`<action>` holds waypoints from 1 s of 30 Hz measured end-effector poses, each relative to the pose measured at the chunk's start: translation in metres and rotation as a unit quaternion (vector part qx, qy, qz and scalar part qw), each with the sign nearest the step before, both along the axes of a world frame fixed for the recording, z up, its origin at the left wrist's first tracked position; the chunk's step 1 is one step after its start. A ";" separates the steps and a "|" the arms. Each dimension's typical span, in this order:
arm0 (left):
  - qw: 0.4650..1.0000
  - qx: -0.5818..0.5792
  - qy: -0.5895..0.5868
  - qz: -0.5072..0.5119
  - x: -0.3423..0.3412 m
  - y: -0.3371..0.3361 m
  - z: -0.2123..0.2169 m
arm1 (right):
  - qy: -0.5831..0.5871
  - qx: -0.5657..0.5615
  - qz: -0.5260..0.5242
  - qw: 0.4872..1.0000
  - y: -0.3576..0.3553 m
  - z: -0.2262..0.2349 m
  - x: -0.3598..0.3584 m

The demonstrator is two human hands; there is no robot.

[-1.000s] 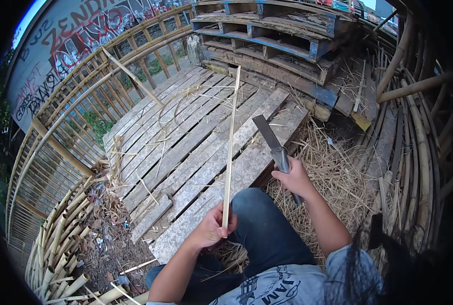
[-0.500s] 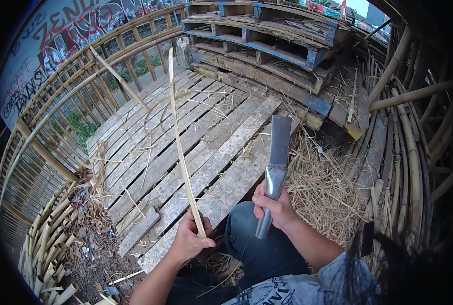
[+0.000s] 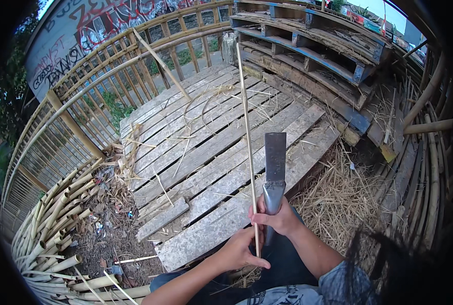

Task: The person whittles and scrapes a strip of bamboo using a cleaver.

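Where the two hands meet at lower centre of the frame, the pale split strip (image 3: 248, 137) runs close along the left side of the blade tool (image 3: 274, 168). Its long axis points up the frame, leaning slightly left toward its top, and the dark blade stands almost parallel to it. The right hand (image 3: 282, 217) is clamped around the metal handle, its thumb lying across the strip, so it sits higher on the strip than the left hand (image 3: 239, 250). That one is near the strip's lower end, thumb spread apart from the fingers; whether its fingertips press on the strip is hard to tell from this angle. Beyond lies the slatted wooden platform (image 3: 196, 249). The nearest things to containers are the dark slots of the pallet stack (image 3: 313, 91), upper right, with splintery scraps on its boards.
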State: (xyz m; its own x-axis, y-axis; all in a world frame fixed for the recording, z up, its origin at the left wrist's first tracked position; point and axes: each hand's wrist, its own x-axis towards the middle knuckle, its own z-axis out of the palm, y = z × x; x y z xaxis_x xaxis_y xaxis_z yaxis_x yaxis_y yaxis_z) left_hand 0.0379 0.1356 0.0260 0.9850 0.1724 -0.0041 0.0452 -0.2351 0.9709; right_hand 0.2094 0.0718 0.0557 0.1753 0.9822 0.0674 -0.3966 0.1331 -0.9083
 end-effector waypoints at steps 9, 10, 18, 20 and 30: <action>0.856 0.409 -0.107 0.298 -0.023 0.043 0.052 | -0.140 -0.100 0.044 0.984 -0.041 0.007 0.039; 0.815 0.474 -0.102 0.317 -0.025 0.043 0.058 | -0.100 -0.105 0.061 0.988 -0.043 0.013 0.034; 0.771 0.628 -0.009 0.102 -0.021 0.047 0.070 | -0.219 -0.213 0.303 0.903 -0.077 0.027 0.046; 0.806 0.590 -0.009 0.051 -0.025 0.048 0.056 | -0.226 -0.213 0.312 0.898 -0.080 0.020 0.059; 0.946 0.306 0.085 0.066 -0.023 0.035 0.014 | -0.482 -0.253 -0.310 0.780 -0.119 0.110 0.193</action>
State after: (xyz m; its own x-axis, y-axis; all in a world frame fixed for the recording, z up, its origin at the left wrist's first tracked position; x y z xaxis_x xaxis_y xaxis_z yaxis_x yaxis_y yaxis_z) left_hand 0.0151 0.1707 0.0402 0.9488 0.3152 -0.0198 0.2565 -0.7327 0.6304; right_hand 0.4022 -0.0470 0.1661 0.7345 0.6724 0.0919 0.5001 -0.4447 -0.7431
